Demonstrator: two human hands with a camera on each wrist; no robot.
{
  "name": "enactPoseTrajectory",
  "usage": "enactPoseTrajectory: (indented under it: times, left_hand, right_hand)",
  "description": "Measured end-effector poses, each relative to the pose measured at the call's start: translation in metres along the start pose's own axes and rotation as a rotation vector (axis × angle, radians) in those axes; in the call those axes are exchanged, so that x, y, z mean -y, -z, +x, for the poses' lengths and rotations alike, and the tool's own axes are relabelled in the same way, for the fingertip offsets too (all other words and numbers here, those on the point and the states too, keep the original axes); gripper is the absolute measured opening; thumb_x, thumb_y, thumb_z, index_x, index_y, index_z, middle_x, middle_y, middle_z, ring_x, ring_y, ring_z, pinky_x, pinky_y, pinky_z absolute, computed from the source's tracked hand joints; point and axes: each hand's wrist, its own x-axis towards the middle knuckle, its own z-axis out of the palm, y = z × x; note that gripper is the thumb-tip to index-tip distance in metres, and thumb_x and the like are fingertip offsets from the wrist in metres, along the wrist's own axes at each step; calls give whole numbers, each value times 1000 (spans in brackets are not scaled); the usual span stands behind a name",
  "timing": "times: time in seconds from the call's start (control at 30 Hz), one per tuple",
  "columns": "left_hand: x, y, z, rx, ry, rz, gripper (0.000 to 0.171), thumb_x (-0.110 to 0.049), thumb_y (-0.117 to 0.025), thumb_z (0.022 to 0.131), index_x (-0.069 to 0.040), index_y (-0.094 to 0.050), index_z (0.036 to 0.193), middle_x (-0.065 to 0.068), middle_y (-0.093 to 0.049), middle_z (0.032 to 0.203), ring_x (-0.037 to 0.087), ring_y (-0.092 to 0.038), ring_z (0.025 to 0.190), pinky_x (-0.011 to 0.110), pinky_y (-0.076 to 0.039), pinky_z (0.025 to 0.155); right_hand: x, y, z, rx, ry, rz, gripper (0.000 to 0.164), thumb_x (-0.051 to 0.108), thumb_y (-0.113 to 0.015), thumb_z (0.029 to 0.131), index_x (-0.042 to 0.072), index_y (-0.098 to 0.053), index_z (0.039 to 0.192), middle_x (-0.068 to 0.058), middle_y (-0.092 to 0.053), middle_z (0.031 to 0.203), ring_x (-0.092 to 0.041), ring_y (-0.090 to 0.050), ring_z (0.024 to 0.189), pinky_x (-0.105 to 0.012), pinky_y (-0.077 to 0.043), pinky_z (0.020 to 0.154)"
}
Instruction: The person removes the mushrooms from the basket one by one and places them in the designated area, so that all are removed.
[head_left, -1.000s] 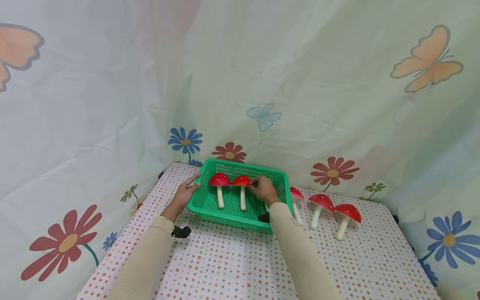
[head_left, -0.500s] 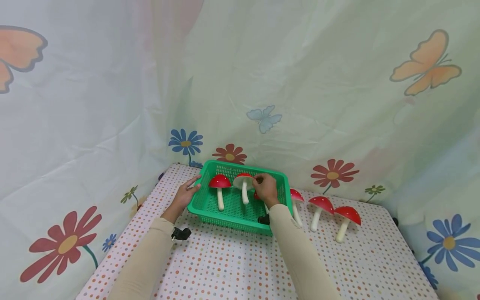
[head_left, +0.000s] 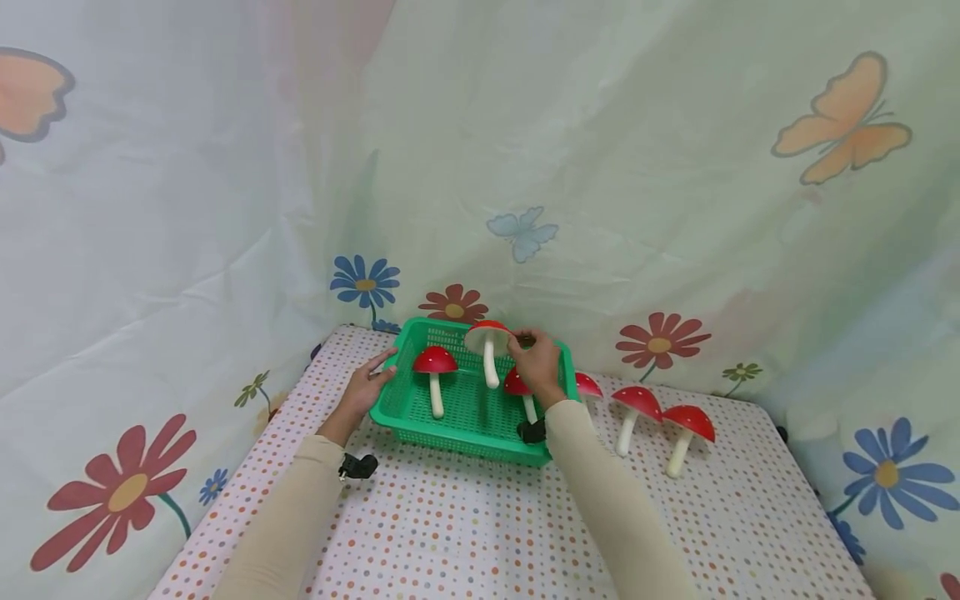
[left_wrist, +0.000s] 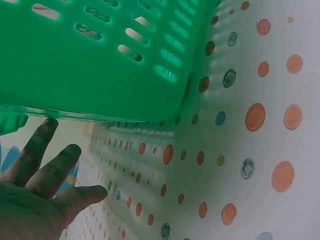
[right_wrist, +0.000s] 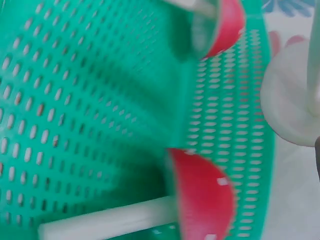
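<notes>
My right hand (head_left: 537, 362) pinches the cap edge of a toy mushroom (head_left: 490, 354) with a white-dotted red cap. It hangs above the green plastic basket (head_left: 465, 452), its pale underside facing me. In the right wrist view the mushroom's pale underside (right_wrist: 287, 95) shows at the right edge. My left hand (head_left: 365, 389) is at the basket's left rim, its fingers straight. In the left wrist view those fingers (left_wrist: 55, 172) are spread beside the basket wall (left_wrist: 100, 85). Inside the basket lie a mushroom (head_left: 435, 371) on the left and another (head_left: 519, 385) partly behind my right hand.
Right of the basket on the dotted tablecloth (head_left: 450, 525) lie more mushrooms: one (head_left: 588, 385) partly hidden by the arm, one (head_left: 636, 408) in the middle and one (head_left: 686, 429) farthest right. A printed curtain (head_left: 600, 208) hangs behind the table.
My right hand has lifted the middle mushroom from the basket floor to above the basket and tipped its underside toward me. The mushroom beneath the hand shows more now. My left hand stays at the rim.
</notes>
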Motion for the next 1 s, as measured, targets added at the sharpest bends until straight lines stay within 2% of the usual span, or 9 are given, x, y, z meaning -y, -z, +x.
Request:
enactPoseTrajectory:
  times: [0.23,0.33,0.5,0.6,0.73,1.0]
  left_hand:
    - [-1,-1,-1,2,-11,5,46,-30,-53,103,-29,-46,148,8,-27,163,39,-40,141,59,-36,111]
    - [-2,0,-2,2,-5,11,46,-30,-53,103,-30,-46,148,8,-27,163,39,-40,141,59,-36,111]
    - [-1,1,-2,0,-1,18,46,-31,-53,103,-31,-45,149,9,-27,163,39,-40,141,59,-36,112]
    - [0,1,-2,3,5,11,47,-31,-53,103,-30,-44,149,9,-27,163,39,-40,141,59,-37,111]
    - [0,1,-3,3,6,3,47,-30,-53,103,-29,-44,149,9,-28,162,39,-39,142,59,-36,111]
    - [-4,2,-6,5,7,24,49,-32,-51,104,-30,-41,151,9,-25,163,40,-36,143,59,-34,113]
  right_hand:
    - [26,35,-6,-68,113,80,18,18,-67,93,3,-71,103,-15,-72,99,-28,-66,92,-26,-52,66]
    - [33,54,-15,-87,126,82,17,18,-68,93,4,-72,102,-14,-72,98,-24,-66,91,-23,-50,64]
    - [36,86,-30,-146,150,84,16,16,-67,93,3,-72,100,-16,-72,95,-6,-66,77,-14,-50,62]
    - [29,105,-42,-197,147,87,17,16,-68,93,1,-72,99,-17,-72,93,5,-63,68,-11,-50,59]
    - [14,129,-60,-244,106,48,17,17,-70,92,1,-72,98,-17,-72,91,10,-60,69,-11,-46,52]
    - [-46,163,-101,-306,-32,-97,19,17,-69,92,0,-72,100,-18,-73,95,17,-54,73,-9,-44,59]
